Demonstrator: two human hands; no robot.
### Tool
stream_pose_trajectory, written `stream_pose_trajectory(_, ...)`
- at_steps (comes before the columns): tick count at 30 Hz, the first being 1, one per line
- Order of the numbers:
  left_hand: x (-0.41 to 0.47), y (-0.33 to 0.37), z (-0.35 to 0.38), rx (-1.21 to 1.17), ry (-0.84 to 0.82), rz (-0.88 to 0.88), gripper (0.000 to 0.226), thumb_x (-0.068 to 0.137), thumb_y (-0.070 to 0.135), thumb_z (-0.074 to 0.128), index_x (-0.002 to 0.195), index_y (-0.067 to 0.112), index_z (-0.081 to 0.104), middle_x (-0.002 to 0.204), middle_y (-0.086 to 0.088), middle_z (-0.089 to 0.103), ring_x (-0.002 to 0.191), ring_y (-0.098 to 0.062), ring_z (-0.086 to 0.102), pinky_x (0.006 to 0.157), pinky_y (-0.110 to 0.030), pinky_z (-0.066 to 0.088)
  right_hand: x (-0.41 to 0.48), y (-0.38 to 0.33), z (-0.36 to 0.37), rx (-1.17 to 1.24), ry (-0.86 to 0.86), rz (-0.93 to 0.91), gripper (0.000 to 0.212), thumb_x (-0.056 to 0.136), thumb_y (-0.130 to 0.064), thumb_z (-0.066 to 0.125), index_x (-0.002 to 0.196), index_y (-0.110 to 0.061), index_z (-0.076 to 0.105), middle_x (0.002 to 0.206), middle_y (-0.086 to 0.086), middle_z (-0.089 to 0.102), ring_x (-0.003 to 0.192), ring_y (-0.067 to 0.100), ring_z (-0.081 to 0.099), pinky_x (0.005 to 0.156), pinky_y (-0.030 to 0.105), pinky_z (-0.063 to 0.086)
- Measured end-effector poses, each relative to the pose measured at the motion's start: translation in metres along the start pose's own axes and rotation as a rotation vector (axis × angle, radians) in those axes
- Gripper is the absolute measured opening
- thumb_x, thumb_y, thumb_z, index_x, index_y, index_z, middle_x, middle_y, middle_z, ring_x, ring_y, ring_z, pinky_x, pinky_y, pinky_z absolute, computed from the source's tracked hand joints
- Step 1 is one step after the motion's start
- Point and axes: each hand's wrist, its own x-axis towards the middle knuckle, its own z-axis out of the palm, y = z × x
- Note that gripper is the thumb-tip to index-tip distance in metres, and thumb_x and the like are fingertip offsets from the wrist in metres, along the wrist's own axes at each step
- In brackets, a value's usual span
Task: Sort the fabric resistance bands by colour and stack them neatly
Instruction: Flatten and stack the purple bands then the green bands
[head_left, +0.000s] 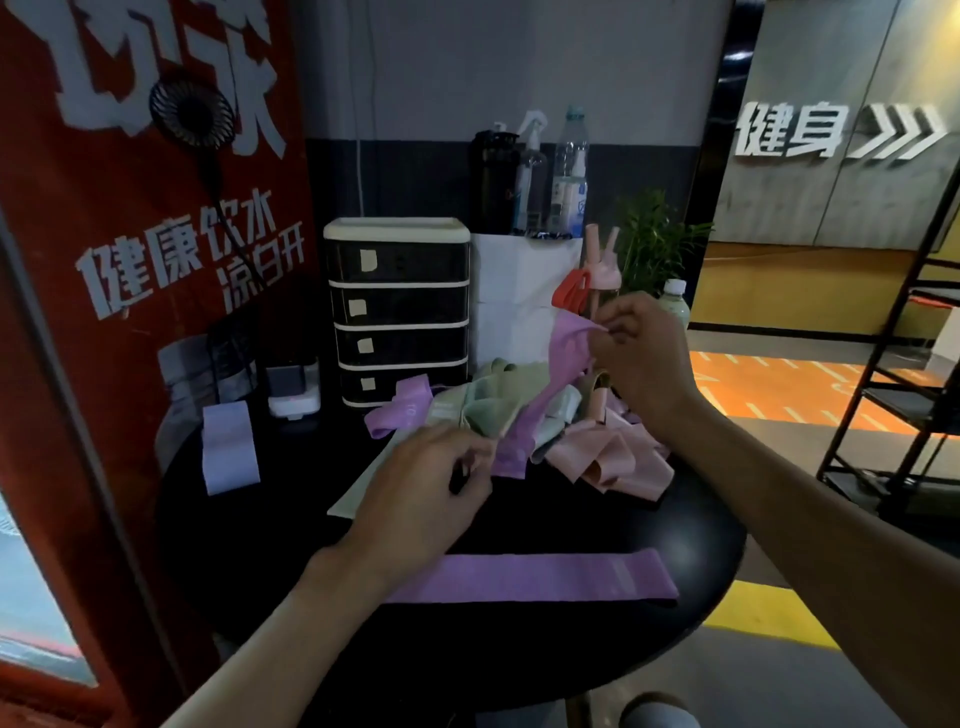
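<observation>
The purple band (558, 358) hangs slack in the air over the heap, pinched at its upper end by the right hand (644, 358) and at its lower end by the fingertips of the left hand (421, 499); both hands are curled round the fabric. It looks light, soft and floppy, with no stiffness of its own, so it will likely fold or twist unless it is kept taut by its two ends, which is where it is best held. The weave looks grippy rather than slick.

Its lower part runs between the green bands (493, 405) and may drag one along when pulled free. Its likely place is on the flat band (545, 574), the same purple, lying straight near the front of the counter (519, 649).

The pink bands (618, 457) lie crumpled just right of the green ones, and another purple one (397, 410) sits at the heap's left edge. A lilac band (228, 449) lies well apart on the left. Behind the heap stand a drawer unit (400, 312), some bottles (530, 182) and a red band (571, 291) hung on a pink stand, none in the path to the front.
</observation>
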Motion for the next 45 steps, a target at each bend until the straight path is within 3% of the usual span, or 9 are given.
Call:
stream_pose_trajectory(4,0.066,0.025,-0.025,-0.154,0.05,-0.023,0.024,0.09,0.029,0.067,0.113,0.023,0.064,0.095,0.009,0.061,0.086,-0.008,0.059,0.077,-0.029,0.05,0.007,-0.021,-0.002,0.043,-0.012,-0.091,0.022,0.083,0.007,0.062,0.087,-0.015,0.058,0.082,0.005,0.065,0.061,-0.003,0.057,0.058,0.01,0.048)
stream_pose_trajectory(9,0.124,0.052,-0.043,-0.336,0.07,-0.059,0.046,0.091,0.03,0.07,0.131,0.012,0.058,0.109,0.002,0.062,0.091,-0.016,0.064,0.081,-0.03,0.055,0.012,-0.04,0.002,0.116,-0.008,-0.148,0.021,0.085,0.005,0.064,0.099,-0.009,0.058,0.09,0.014,0.069,0.072,0.01,0.065,0.061,0.014,0.052)
stream_pose_trajectory(13,0.139,0.057,-0.048,-0.368,0.102,0.01,0.016,0.089,0.022,0.073,0.102,0.013,0.072,0.087,0.006,0.069,0.077,-0.009,0.064,0.073,-0.027,0.054,0.01,-0.051,0.001,0.142,-0.006,-0.163,0.025,0.086,0.001,0.066,0.103,-0.012,0.053,0.076,-0.004,0.069,0.063,0.003,0.064,0.058,0.016,0.054)
stream_pose_trajectory(15,0.143,0.057,-0.049,-0.401,0.127,0.024,0.002,0.089,0.015,0.073,0.088,0.013,0.072,0.08,0.001,0.07,0.073,-0.009,0.064,0.067,-0.024,0.053,0.009,-0.051,0.0,0.162,-0.014,-0.143,0.03,0.086,0.0,0.067,0.107,-0.012,0.049,0.08,0.001,0.072,0.064,0.004,0.066,0.06,0.018,0.056)
stream_pose_trajectory(18,0.146,0.061,-0.051,-0.452,0.187,0.027,0.008,0.089,0.007,0.071,0.085,0.013,0.069,0.075,0.004,0.066,0.066,0.0,0.059,0.063,-0.016,0.048,0.005,-0.05,0.001,0.199,-0.114,-0.053,0.038,0.085,-0.005,0.071,0.115,-0.011,0.049,0.089,0.016,0.072,0.077,0.021,0.07,0.07,0.034,0.058)
stream_pose_trajectory(21,0.149,0.066,-0.055,-0.493,0.246,0.001,0.01,0.088,0.005,0.071,0.086,0.013,0.066,0.076,0.004,0.064,0.065,0.004,0.057,0.064,-0.013,0.047,0.001,-0.043,0.006,0.127,-0.222,-0.007,0.014,0.085,-0.005,0.07,0.093,-0.013,0.062,0.074,0.004,0.071,0.068,0.012,0.068,0.067,0.032,0.059)
stream_pose_trajectory(28,0.144,0.061,-0.061,-0.578,0.159,-0.113,0.014,0.087,0.006,0.073,0.099,0.011,0.068,0.09,-0.006,0.072,0.08,-0.014,0.066,0.074,-0.033,0.058,-0.005,-0.034,0.015,0.298,-0.276,0.105,0.009,0.093,-0.001,0.059,0.1,0.002,0.065,0.07,0.002,0.064,0.048,-0.003,0.055,0.045,0.011,0.041)
stream_pose_trajectory(34,0.141,0.06,-0.068,-0.629,0.182,-0.159,0.017,0.086,0.004,0.073,0.098,0.015,0.066,0.099,-0.018,0.073,0.091,-0.03,0.071,0.083,-0.046,0.058,-0.012,-0.027,0.022,0.431,-0.388,0.186,0.027,0.09,-0.012,0.067,0.115,-0.011,0.057,0.099,0.009,0.075,0.092,0.022,0.072,0.082,0.038,0.058)
stream_pose_trajectory(45,0.142,0.052,-0.079,-0.71,0.2,-0.177,0.02,0.085,0.001,0.074,0.096,0.013,0.063,0.091,-0.011,0.073,0.085,-0.022,0.07,0.082,-0.046,0.06,-0.033,-0.008,0.035,0.423,-0.492,0.222,0.021,0.094,-0.007,0.06,0.112,0.003,0.062,0.106,0.017,0.072,0.095,0.03,0.069,0.087,0.041,0.057)
